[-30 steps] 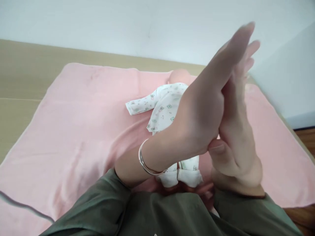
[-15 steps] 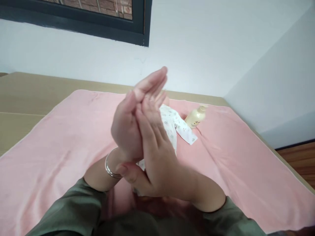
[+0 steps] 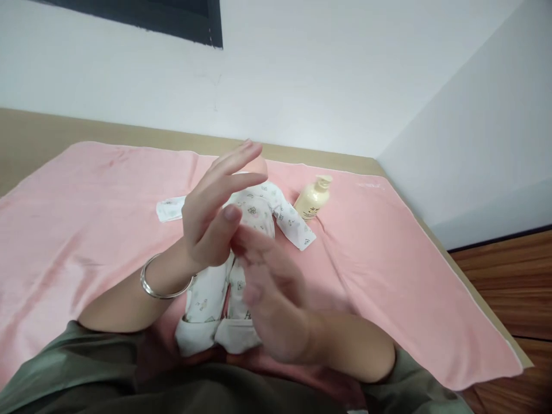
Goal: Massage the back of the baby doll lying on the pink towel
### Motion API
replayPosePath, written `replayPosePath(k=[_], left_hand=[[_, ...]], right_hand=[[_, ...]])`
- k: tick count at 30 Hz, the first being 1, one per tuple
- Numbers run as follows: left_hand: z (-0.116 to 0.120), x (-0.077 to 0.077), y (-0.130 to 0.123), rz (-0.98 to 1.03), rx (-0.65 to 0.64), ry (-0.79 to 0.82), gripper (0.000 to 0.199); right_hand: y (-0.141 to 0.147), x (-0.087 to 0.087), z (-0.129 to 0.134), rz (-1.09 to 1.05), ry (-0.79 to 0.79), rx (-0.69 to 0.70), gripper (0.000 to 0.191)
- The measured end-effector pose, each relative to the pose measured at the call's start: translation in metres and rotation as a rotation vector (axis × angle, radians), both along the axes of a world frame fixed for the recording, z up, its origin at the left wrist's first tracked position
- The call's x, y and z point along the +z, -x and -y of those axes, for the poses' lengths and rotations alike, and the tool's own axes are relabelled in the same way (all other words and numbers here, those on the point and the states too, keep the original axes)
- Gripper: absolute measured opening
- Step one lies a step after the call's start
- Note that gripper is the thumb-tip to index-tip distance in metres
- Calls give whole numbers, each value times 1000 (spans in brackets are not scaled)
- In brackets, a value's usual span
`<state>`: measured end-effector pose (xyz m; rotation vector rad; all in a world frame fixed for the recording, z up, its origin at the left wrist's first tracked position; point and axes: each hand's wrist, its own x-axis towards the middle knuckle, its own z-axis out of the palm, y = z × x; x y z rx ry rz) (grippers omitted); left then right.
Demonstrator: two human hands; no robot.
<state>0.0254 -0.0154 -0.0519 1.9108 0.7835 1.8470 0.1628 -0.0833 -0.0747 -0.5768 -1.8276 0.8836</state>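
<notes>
My left hand (image 3: 211, 210), with a silver bangle at its wrist, is raised with fingers spread and nothing held. My right hand (image 3: 280, 299) is lower and to the right, blurred by motion, its fingers apart near the left palm. Beneath both hands a small figure in a white patterned baby outfit (image 3: 295, 224) lies on a pink cloth (image 3: 371, 253); its head is mostly hidden behind my left fingers. A pale yellow pump bottle (image 3: 313, 198) stands on the cloth just right of the outfit's sleeve.
The cloth covers a light wooden surface (image 3: 26, 135) whose far edge meets a white wall (image 3: 302, 75). A dark window frame (image 3: 190, 23) is at upper left. Brown wood panels (image 3: 513, 276) show at the right.
My hands were pressed palm to palm; they have now come partly apart, the right one lower. The view has shifted, showing more of the outfit, including its other sleeve and legs.
</notes>
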Motion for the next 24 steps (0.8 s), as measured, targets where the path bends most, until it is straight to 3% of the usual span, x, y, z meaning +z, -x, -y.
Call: replayPosePath(k=[3, 7, 10, 13, 16, 19, 22, 24], left_hand=[[-9, -3, -5, 29, -42, 93, 42], [-32, 4, 0, 220, -110, 375, 40], [-52, 12, 16, 300, -71, 581, 33], [-68, 8, 35, 321, -79, 632, 27], [-81, -16, 46, 242, 1, 654, 24], [-89, -54, 49, 95, 170, 633, 25], [-92, -90, 48, 12, 199, 595, 31], [-93, -106, 46, -25, 193, 579, 34]], right_hand=[[-4, 5, -2, -122, 49, 10, 62], [-11, 12, 0, -236, 105, -175, 40], [-12, -5, -4, -198, 95, -232, 26], [-9, -32, -18, -2, 9, -271, 26], [-1, -52, -39, 316, -130, -301, 33], [12, -61, -64, 587, -229, -255, 41], [25, -63, -92, 728, -278, -204, 38], [30, -64, -112, 756, -298, -185, 33]])
